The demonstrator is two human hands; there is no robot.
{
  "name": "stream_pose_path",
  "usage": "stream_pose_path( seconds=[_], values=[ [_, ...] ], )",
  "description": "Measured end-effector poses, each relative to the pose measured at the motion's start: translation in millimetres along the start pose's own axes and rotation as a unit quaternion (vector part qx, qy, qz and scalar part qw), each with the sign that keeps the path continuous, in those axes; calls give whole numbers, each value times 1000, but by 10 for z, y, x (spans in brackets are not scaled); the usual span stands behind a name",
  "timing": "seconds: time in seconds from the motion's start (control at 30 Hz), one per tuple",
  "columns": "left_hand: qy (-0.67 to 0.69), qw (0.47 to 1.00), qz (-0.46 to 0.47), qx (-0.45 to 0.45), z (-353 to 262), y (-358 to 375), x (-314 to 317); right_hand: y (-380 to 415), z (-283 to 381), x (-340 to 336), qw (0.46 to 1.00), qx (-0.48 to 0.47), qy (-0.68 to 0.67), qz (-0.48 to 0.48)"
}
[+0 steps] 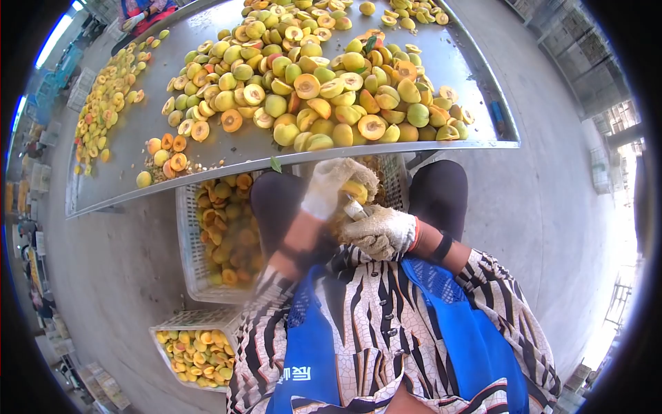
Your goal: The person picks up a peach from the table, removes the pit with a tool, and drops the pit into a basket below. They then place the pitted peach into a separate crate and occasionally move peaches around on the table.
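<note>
My left hand (334,185), in a pale work glove, is closed around a yellow apricot (355,191) just below the table's near edge. Close against that fruit, my right hand (383,233) grips a small tool with a white end (354,210); its working tip is too small and blurred to make out. The right glove is a brownish, worn knit with an orange cuff. Both hands are above my lap, between my knees. A large pile of whole and halved apricots (307,86) lies on the metal table (227,169) in front of me.
Below the table's edge is a white plastic crate (196,279) of apricot halves, partly behind my knee. Another crate (181,377) of halves stands lower left. A blue-handled object (498,119) lies at the table's right edge. Across the table, a gloved person (145,14) sits at upper left.
</note>
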State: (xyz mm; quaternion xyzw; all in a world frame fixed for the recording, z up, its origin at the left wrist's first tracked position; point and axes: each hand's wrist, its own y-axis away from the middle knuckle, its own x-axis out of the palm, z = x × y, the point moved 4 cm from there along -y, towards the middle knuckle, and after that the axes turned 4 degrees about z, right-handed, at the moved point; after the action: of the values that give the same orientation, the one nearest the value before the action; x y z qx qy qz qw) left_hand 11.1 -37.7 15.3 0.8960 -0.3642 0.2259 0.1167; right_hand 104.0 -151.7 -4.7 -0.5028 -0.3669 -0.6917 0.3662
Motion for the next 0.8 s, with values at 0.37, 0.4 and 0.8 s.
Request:
stream_pose_path(
  seconds=[0.37,0.4,0.8],
  values=[
    [-199,977,26,70,-99,-64,114,229,-52,-177,985,-69,1,-156],
    [17,995,-47,-86,18,-62,78,219,-24,-160,980,-102,54,-162],
    [-500,755,-416,84,-945,397,-1398,155,509,197,786,-133,395,-457]
  ],
)
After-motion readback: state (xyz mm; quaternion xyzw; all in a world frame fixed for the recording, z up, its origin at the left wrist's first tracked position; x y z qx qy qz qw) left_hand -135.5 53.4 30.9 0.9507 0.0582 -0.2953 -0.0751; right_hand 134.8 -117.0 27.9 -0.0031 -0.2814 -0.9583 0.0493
